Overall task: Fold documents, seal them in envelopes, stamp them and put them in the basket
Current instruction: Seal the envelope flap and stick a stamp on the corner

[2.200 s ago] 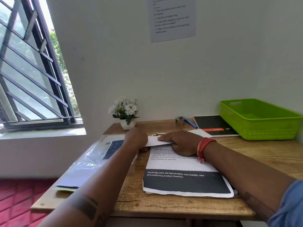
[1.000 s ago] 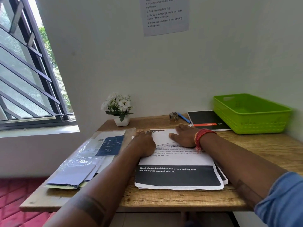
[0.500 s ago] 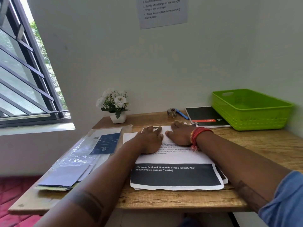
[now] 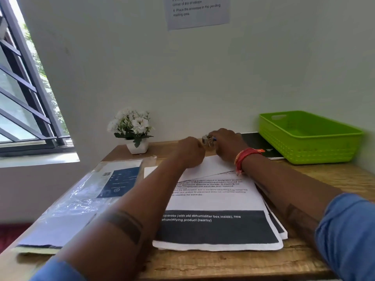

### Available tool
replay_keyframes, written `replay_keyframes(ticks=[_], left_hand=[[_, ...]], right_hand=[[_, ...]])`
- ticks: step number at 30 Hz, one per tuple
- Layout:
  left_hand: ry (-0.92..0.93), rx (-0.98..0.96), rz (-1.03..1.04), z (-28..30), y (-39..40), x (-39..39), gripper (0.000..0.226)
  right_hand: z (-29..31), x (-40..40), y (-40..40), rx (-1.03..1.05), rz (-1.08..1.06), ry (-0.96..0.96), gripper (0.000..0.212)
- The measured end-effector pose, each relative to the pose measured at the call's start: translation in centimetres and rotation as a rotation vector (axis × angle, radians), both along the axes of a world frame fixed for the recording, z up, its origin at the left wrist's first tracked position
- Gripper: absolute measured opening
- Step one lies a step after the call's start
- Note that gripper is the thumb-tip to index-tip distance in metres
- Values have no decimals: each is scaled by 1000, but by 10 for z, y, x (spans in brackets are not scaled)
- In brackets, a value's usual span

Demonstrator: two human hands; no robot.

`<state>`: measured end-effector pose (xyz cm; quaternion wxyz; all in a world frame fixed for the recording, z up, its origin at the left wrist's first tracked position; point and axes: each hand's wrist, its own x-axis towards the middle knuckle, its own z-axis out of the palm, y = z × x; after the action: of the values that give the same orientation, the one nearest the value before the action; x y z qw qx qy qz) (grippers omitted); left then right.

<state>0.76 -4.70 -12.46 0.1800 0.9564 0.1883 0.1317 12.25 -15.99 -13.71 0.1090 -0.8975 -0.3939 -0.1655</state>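
Observation:
A white envelope (image 4: 211,168) lies on the far end of a stack of printed documents (image 4: 219,201) in the middle of the desk. My left hand (image 4: 190,152) rests on the envelope's far edge with its fingers curled; nothing shows in it. Just behind the envelope, my right hand (image 4: 227,146), with a red thread at the wrist, reaches to the back of the desk. Its fingers close around a small grey stamp (image 4: 207,140) that lies beside a blue pen (image 4: 214,139). The green basket (image 4: 308,151) stands at the back right.
A pile of plastic-wrapped blue and white envelopes (image 4: 85,201) lies along the desk's left side. A small white pot of white flowers (image 4: 135,131) stands at the back left. A black notebook (image 4: 257,142) lies between my right hand and the basket. An instruction sheet (image 4: 198,11) hangs on the wall.
Both hands have left the flat envelope. My right hand has moved back to the grey stamp, and my left hand has curled up at the envelope's far edge.

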Motion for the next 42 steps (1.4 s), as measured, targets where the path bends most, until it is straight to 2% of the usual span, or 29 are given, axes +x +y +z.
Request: replay_keyframes(ticks=[3,8,11,15,20,23,25,28,33,42], left_hand=[[-126,-152,25,-13,0,19,21],[-225,-318,7,-26,8,30,25],[-231,-246,-5,-29,9,30,20],[-353,-199,-12,-30,14,34,16],[-498,-192,44,-30,23,33,19],[-574,-193,37,-30,24,29,43],[-630,-197,-34,-27,23,24,47],[-622,-215,-72,-26,24,18,35],[-571,-394,-45,-27,26,15,10],[-493,-387,-119,-27,28,13,7]], right_hand=[[-8,31,10,-41,-21,-22,47],[-20,67,28,-92,18,-14,55],[-26,76,35,-27,29,-10,38],[-25,78,33,111,80,100,18],[-11,51,17,434,227,291,11],[-4,32,13,483,321,411,16],[-2,21,12,495,377,455,21],[-2,15,7,520,440,506,24],[-4,22,-3,588,451,528,12],[-3,21,-9,664,468,606,16]])
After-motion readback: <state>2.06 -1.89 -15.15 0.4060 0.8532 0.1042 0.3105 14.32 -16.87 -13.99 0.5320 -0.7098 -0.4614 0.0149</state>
